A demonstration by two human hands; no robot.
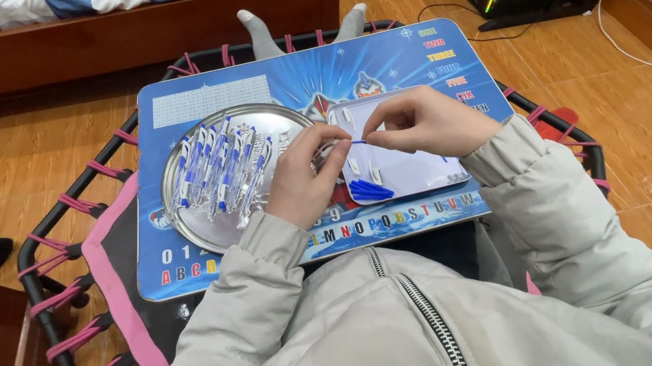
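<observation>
Over the lap board, our left hand grips a clear barrel, we think, while the right hand pinches a blue refill; it needs lining up before threading in.

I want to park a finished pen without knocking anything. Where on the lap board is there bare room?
Bare board lies along its far edge, beyond the round metal tray, and at the near left corner. It is crowded on the tray, heaped with pens, and around the left hand and right hand over the rectangular tray.
</observation>
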